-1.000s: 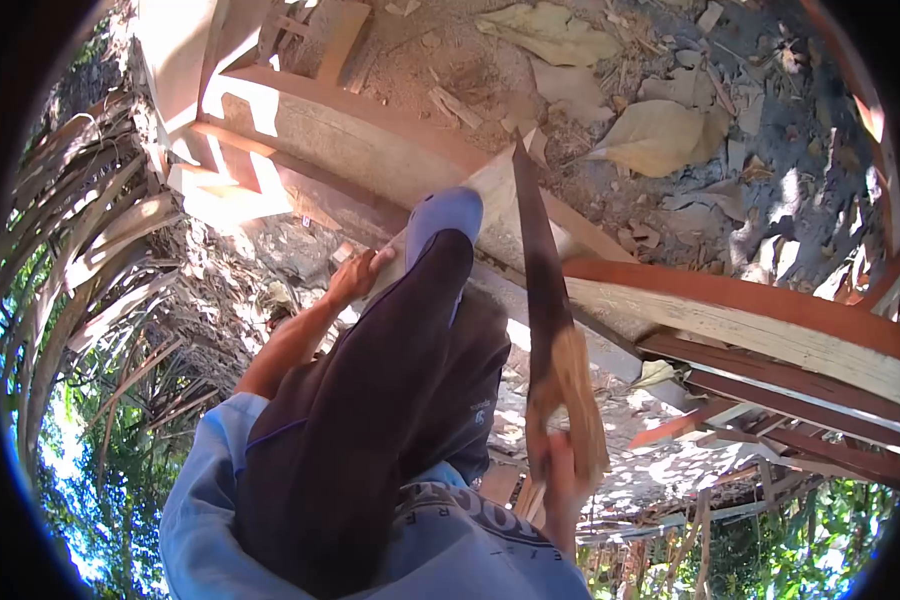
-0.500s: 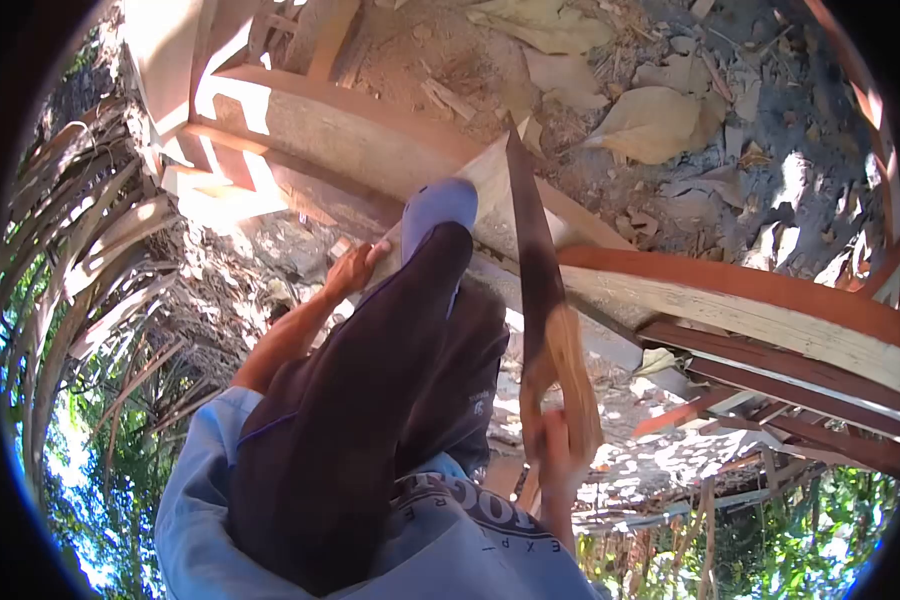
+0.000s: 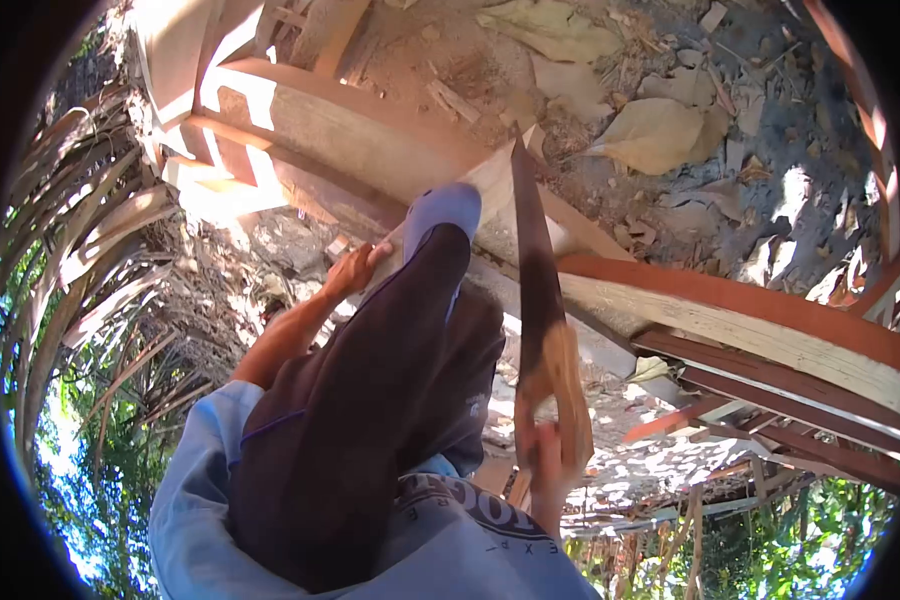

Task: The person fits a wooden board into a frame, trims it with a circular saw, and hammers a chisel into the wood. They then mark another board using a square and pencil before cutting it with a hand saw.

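Observation:
My right hand (image 3: 548, 462) is wrapped round the wooden handle of a handsaw (image 3: 540, 270). The saw's long dark blade points away from me and lies across a pale wooden board (image 3: 498, 205). My left hand (image 3: 355, 268) grips the near left part of that board, its fingers partly hidden by the board and my leg. Between my hands, my foot in a blue-grey covering (image 3: 444, 212) presses down on the board. The cut line under the blade cannot be made out.
A long timber beam (image 3: 370, 135) runs behind the board, and a red-topped plank (image 3: 740, 300) extends right. Stacked dark red lumber (image 3: 780, 385) lies below it. Dry leaves (image 3: 660, 135) and wood scraps cover the ground. Dried palm fronds (image 3: 80, 230) hang at the left.
My right hand has drawn the saw slightly back toward my body. My left hand and foot stay in place on the board, and the view has shifted a little.

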`<control>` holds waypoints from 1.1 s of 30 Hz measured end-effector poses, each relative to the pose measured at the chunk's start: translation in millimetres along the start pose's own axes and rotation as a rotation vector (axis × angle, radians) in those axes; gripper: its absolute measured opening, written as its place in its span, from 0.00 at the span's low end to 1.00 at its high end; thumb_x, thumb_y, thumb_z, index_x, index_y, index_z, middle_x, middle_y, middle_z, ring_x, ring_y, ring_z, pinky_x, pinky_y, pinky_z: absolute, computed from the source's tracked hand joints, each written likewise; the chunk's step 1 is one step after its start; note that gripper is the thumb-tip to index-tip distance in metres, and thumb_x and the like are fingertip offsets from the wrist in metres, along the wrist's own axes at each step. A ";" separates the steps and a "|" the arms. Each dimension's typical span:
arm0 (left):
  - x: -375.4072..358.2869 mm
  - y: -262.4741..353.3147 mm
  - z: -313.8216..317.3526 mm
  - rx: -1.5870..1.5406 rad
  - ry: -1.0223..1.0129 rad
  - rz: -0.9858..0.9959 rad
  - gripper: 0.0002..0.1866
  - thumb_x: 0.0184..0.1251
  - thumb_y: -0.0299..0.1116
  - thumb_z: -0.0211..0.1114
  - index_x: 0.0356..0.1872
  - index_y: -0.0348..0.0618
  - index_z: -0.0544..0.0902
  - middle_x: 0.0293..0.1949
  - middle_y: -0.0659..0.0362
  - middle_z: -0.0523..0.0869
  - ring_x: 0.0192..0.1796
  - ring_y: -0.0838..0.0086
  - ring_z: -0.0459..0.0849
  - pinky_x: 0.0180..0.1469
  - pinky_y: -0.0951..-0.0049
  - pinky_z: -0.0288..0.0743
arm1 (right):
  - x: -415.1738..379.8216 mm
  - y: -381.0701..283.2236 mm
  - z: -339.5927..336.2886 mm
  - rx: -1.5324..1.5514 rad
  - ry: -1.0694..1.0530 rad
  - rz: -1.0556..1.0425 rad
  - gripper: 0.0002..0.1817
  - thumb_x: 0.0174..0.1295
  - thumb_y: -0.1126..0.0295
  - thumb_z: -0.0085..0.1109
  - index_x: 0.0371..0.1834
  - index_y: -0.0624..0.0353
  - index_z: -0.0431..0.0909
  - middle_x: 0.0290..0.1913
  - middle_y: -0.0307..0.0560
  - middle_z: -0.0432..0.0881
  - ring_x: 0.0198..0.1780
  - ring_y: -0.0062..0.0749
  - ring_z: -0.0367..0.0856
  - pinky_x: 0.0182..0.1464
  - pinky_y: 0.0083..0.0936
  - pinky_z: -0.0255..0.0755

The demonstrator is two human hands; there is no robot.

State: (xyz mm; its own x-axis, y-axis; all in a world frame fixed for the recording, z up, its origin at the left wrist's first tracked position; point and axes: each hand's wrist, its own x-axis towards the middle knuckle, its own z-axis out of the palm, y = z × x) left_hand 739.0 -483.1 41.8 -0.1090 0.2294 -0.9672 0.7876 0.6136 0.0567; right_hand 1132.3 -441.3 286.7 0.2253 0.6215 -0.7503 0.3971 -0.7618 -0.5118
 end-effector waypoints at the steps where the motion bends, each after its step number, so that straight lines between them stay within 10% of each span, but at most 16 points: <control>1: -3.8 0.7 -0.4 -0.004 -0.001 -0.004 0.44 0.72 0.72 0.42 0.57 0.35 0.81 0.55 0.34 0.82 0.64 0.44 0.78 0.65 0.51 0.68 | -32.2 -16.2 -19.7 0.067 -0.013 0.080 0.24 0.62 0.68 0.59 0.60 0.70 0.78 0.30 0.46 0.83 0.28 0.24 0.80 0.29 0.24 0.73; 7: 3.8 -1.5 -5.4 0.000 0.020 0.002 0.44 0.72 0.72 0.42 0.57 0.35 0.81 0.56 0.34 0.82 0.64 0.44 0.78 0.65 0.52 0.68 | 230.3 20.3 143.7 -0.445 0.010 -0.347 0.23 0.70 0.48 0.55 0.47 0.59 0.83 0.33 0.59 0.84 0.36 0.53 0.84 0.41 0.47 0.76; 12: 1.5 1.0 -1.8 0.006 0.024 0.023 0.44 0.73 0.72 0.41 0.57 0.36 0.81 0.56 0.35 0.82 0.64 0.45 0.78 0.65 0.52 0.68 | 181.5 56.7 108.8 -0.610 0.233 -0.735 0.17 0.67 0.60 0.57 0.49 0.61 0.82 0.38 0.58 0.86 0.40 0.53 0.86 0.44 0.52 0.77; 17: -2.6 4.2 -4.6 0.012 -0.003 0.003 0.44 0.73 0.71 0.41 0.58 0.36 0.81 0.56 0.35 0.82 0.64 0.45 0.78 0.65 0.52 0.68 | -17.4 4.5 -13.2 0.124 -0.083 0.133 0.26 0.63 0.66 0.57 0.64 0.66 0.77 0.42 0.52 0.88 0.31 0.29 0.84 0.29 0.26 0.75; 21: 2.1 4.1 -9.8 0.006 0.004 0.012 0.43 0.73 0.71 0.41 0.58 0.36 0.81 0.56 0.35 0.82 0.64 0.45 0.78 0.65 0.52 0.68 | 147.4 22.2 90.7 -0.537 0.143 -0.403 0.18 0.67 0.60 0.59 0.54 0.60 0.81 0.47 0.55 0.85 0.35 0.45 0.87 0.34 0.37 0.79; 24: -4.2 5.8 -5.6 0.010 0.022 0.025 0.43 0.73 0.71 0.40 0.58 0.37 0.81 0.56 0.35 0.82 0.64 0.45 0.78 0.65 0.52 0.68 | 278.2 10.5 134.0 -0.138 -0.226 -0.040 0.15 0.69 0.56 0.57 0.41 0.56 0.82 0.40 0.53 0.86 0.38 0.51 0.85 0.38 0.48 0.77; 25: -9.5 5.0 -3.0 0.015 0.018 0.029 0.43 0.73 0.71 0.40 0.58 0.37 0.81 0.56 0.35 0.82 0.64 0.45 0.77 0.65 0.52 0.68 | 268.0 -5.9 124.7 0.195 -0.256 0.194 0.16 0.68 0.54 0.58 0.43 0.56 0.83 0.40 0.53 0.86 0.38 0.51 0.86 0.39 0.48 0.77; 28: -9.1 7.2 -3.6 0.013 0.023 0.037 0.43 0.74 0.71 0.40 0.58 0.37 0.81 0.56 0.36 0.82 0.64 0.46 0.77 0.65 0.52 0.68 | 150.7 56.6 91.5 -0.127 0.039 -0.241 0.19 0.68 0.52 0.58 0.48 0.55 0.83 0.39 0.53 0.87 0.36 0.48 0.86 0.39 0.43 0.77; 33: -8.3 7.8 -8.8 -0.001 0.006 0.032 0.43 0.74 0.71 0.40 0.59 0.37 0.81 0.56 0.36 0.82 0.65 0.46 0.77 0.65 0.52 0.68 | -7.8 5.8 -6.4 -0.009 -0.026 0.072 0.21 0.69 0.52 0.58 0.53 0.57 0.81 0.39 0.55 0.87 0.36 0.46 0.86 0.37 0.40 0.78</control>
State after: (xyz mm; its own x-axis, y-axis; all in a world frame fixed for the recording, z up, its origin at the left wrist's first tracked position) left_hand 740.7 -473.6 52.5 -0.0879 0.2533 -0.9634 0.7903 0.6065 0.0874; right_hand 1138.6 -449.4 292.2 0.2303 0.5602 -0.7957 0.3885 -0.8026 -0.4526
